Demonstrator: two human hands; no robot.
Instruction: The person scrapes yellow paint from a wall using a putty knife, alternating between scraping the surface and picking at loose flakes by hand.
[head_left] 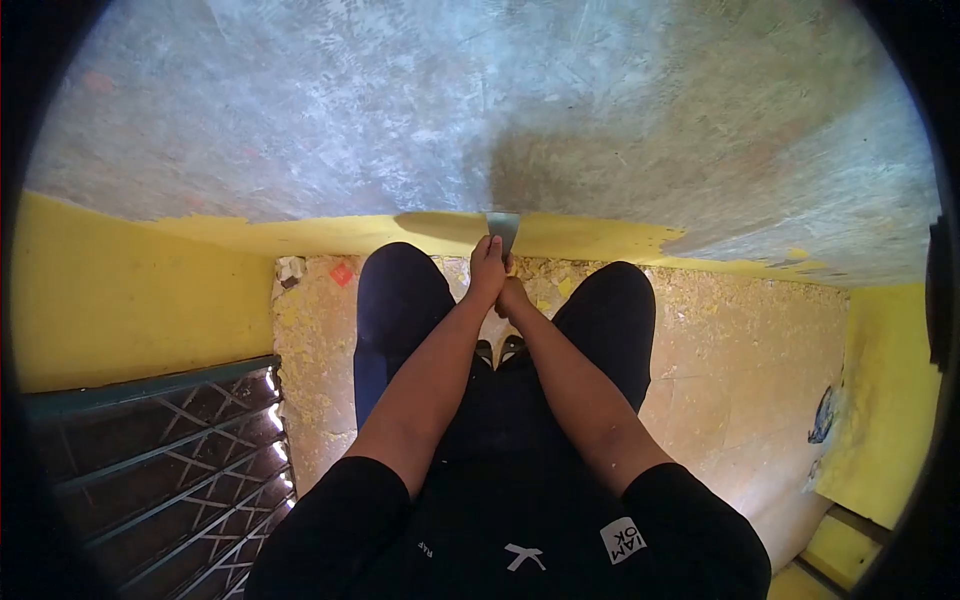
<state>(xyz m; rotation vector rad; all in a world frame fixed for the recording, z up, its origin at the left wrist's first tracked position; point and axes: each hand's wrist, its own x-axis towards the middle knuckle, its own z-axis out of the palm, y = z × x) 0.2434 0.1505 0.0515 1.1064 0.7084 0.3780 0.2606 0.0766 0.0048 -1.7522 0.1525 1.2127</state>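
A scraper (503,228) with a flat, wide metal blade points away from me, its edge against the wall (400,120) at the border between bare grey surface and yellow paint (580,235). My left hand (487,268) is closed around the scraper close to the blade, thumb lying along it. Just behind, my right hand (513,298) is closed at the handle's rear end. Most of the handle is hidden by my fingers. Both hands are between my bent knees.
Yellow paint flakes lie on the worn floor (740,380), mostly along the wall's foot. A red scrap (342,274) and a whitish lump (291,270) lie at the left corner. A metal lattice gate (170,450) stands at left. A dark crumpled item (822,415) lies at right.
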